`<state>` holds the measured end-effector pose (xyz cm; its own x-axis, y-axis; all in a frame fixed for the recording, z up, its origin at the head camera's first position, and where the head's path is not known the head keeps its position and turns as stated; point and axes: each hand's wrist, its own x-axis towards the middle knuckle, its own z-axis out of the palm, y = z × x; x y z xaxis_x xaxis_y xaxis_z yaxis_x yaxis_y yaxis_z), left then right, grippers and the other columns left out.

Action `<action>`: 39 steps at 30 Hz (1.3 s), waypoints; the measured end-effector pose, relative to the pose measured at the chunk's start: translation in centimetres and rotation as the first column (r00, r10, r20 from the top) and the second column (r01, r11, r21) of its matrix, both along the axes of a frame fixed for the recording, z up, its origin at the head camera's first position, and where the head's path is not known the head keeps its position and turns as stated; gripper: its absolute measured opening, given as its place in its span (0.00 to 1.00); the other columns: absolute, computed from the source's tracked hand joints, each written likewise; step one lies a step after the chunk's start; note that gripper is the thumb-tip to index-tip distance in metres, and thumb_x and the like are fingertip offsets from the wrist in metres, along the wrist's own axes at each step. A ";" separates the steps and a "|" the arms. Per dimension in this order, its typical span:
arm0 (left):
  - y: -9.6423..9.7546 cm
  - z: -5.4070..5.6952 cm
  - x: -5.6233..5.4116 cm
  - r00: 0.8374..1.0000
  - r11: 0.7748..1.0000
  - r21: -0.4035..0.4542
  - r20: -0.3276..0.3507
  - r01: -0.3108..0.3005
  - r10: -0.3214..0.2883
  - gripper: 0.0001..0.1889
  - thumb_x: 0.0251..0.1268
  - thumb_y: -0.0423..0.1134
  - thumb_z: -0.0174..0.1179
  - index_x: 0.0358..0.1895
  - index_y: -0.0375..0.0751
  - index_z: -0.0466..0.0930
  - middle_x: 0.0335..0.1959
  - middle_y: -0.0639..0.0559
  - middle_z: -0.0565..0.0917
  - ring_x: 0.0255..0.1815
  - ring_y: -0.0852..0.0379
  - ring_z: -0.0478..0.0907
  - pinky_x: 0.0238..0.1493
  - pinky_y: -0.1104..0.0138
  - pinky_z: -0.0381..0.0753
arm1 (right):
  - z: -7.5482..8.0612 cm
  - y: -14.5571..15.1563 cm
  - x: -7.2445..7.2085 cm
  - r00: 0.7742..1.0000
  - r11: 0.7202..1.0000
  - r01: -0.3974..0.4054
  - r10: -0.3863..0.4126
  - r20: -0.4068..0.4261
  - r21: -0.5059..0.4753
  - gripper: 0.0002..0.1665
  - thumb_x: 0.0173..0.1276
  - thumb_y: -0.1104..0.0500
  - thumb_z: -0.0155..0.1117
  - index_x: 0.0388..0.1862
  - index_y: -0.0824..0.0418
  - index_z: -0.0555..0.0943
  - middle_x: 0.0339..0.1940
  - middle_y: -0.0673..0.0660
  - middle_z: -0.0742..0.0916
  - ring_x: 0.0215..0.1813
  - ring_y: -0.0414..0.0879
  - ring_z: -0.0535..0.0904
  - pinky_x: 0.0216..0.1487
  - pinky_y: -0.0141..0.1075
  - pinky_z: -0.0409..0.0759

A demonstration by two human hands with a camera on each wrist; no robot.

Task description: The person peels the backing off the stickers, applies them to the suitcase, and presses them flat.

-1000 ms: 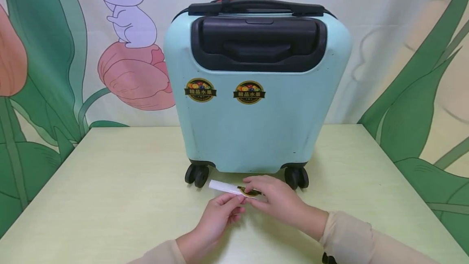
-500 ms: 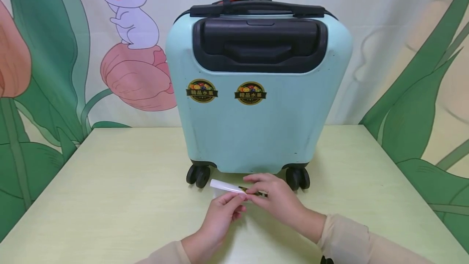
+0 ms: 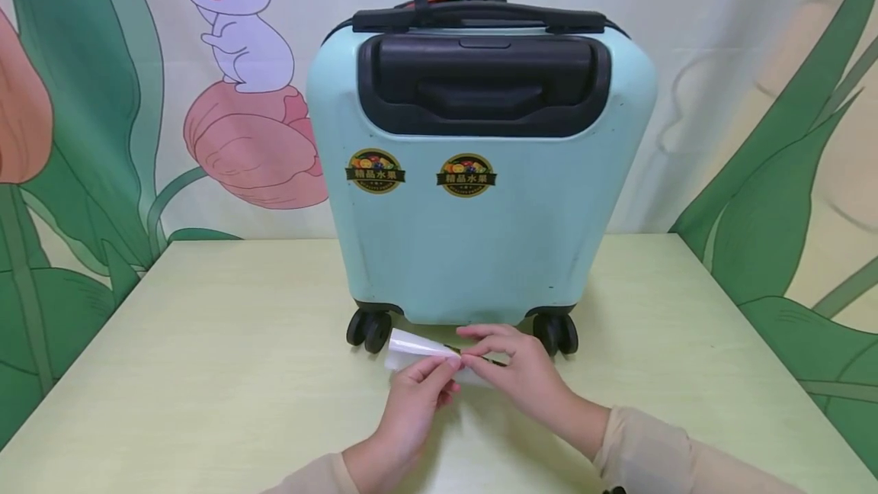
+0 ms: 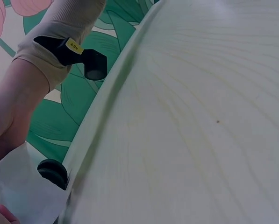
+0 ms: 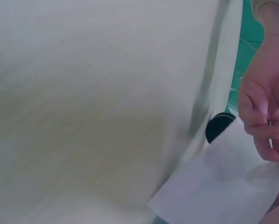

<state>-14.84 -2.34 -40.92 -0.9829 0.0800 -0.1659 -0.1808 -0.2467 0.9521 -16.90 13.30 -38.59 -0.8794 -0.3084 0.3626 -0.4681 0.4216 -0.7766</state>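
Head view: the left hand (image 3: 410,406) pinches the near edge of a white sheet (image 3: 410,344) between thumb and forefinger, its other fingers curled beneath. The right hand (image 3: 521,370) meets it tip to tip, thumb and forefinger pinching the same sheet beside a dark printed strip (image 3: 495,361). The sheet is bent and tilted, just in front of a pale blue suitcase (image 3: 466,250) standing upright on the counter (image 3: 206,357). Two round fruit stickers (image 3: 466,175) sit side by side on the suitcase, below its black handle recess (image 3: 484,86).
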 end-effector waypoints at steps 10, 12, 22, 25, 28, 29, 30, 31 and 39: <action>0.2 1.0 0.0 0.999 1.000 0.011 -0.047 -0.021 0.022 0.14 0.64 0.36 0.57 0.42 0.24 0.79 0.22 0.55 0.78 0.27 0.61 0.74 0.36 0.68 0.74 | 0.0 -0.1 0.1 0.999 0.990 0.029 -0.034 -0.037 -0.139 0.08 0.53 0.58 0.72 0.34 0.57 0.88 0.36 0.50 0.78 0.40 0.44 0.73 0.37 0.33 0.72; 0.2 1.1 0.0 0.999 1.000 0.015 -0.045 -0.025 0.025 0.13 0.64 0.36 0.58 0.41 0.24 0.79 0.22 0.55 0.78 0.27 0.61 0.74 0.35 0.69 0.74 | -0.1 -0.2 0.0 0.998 0.989 0.037 -0.043 -0.039 -0.142 0.08 0.53 0.58 0.72 0.34 0.57 0.88 0.33 0.48 0.78 0.36 0.45 0.71 0.35 0.33 0.70; 0.2 1.2 0.1 0.999 0.999 0.032 -0.031 -0.020 0.021 0.14 0.64 0.36 0.57 0.43 0.25 0.79 0.25 0.55 0.79 0.27 0.63 0.74 0.33 0.71 0.73 | 0.7 -0.4 0.2 0.992 0.979 0.109 -0.096 0.081 -0.175 0.04 0.57 0.62 0.69 0.31 0.60 0.88 0.33 0.52 0.79 0.28 0.43 0.68 0.29 0.30 0.67; 0.1 0.9 0.2 1.000 0.999 0.044 -0.026 -0.008 0.009 0.15 0.65 0.36 0.57 0.44 0.23 0.78 0.28 0.56 0.81 0.27 0.63 0.74 0.33 0.71 0.72 | 1.1 -0.4 0.1 0.985 0.970 0.144 -0.123 0.118 -0.196 0.04 0.57 0.62 0.69 0.30 0.61 0.87 0.34 0.54 0.79 0.28 0.43 0.70 0.29 0.30 0.69; 0.0 0.5 0.3 1.000 0.998 0.066 0.007 -0.011 0.010 0.13 0.64 0.36 0.57 0.41 0.26 0.80 0.30 0.56 0.81 0.26 0.64 0.73 0.32 0.72 0.72 | 1.4 -0.2 0.0 0.979 0.961 0.175 -0.148 0.137 -0.214 0.04 0.57 0.63 0.69 0.31 0.62 0.87 0.35 0.55 0.79 0.29 0.43 0.72 0.29 0.29 0.70; 0.0 0.4 0.3 1.000 0.997 0.073 0.021 -0.015 0.014 0.12 0.64 0.36 0.57 0.39 0.28 0.81 0.31 0.55 0.81 0.26 0.64 0.74 0.31 0.72 0.72 | 1.6 -0.2 -0.1 0.978 0.959 0.180 -0.152 0.140 -0.219 0.04 0.57 0.63 0.69 0.31 0.62 0.87 0.35 0.55 0.79 0.29 0.43 0.72 0.29 0.29 0.71; 0.0 0.3 0.3 0.999 0.997 0.078 0.036 -0.019 0.016 0.10 0.63 0.36 0.57 0.38 0.31 0.82 0.30 0.55 0.81 0.26 0.64 0.73 0.30 0.73 0.72 | 1.7 -0.1 -0.1 0.978 0.957 0.185 -0.155 0.143 -0.223 0.04 0.57 0.64 0.69 0.31 0.63 0.87 0.36 0.56 0.79 0.29 0.43 0.72 0.29 0.29 0.71; 0.0 0.1 0.3 0.999 0.996 0.082 0.051 -0.020 0.016 0.09 0.63 0.37 0.58 0.36 0.34 0.82 0.30 0.55 0.81 0.25 0.64 0.73 0.29 0.73 0.72 | 1.9 -0.1 -0.1 0.977 0.956 0.188 -0.157 0.145 -0.227 0.04 0.57 0.63 0.69 0.31 0.63 0.87 0.36 0.56 0.79 0.29 0.43 0.73 0.30 0.29 0.72; -0.1 -0.5 0.6 0.991 0.996 0.088 0.133 0.002 -0.014 0.08 0.63 0.40 0.57 0.35 0.38 0.79 0.33 0.53 0.78 0.26 0.63 0.72 0.24 0.74 0.71 | 2.5 0.5 -0.5 0.969 0.951 0.224 -0.193 0.155 -0.215 0.06 0.58 0.60 0.69 0.31 0.63 0.87 0.39 0.56 0.79 0.29 0.43 0.73 0.30 0.28 0.72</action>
<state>-14.24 -2.42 -41.42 -0.9518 0.1074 -0.2872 -0.3066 -0.3261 0.8942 -17.41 13.76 -36.11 -0.9596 -0.0351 0.2793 -0.2765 0.3022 -0.9123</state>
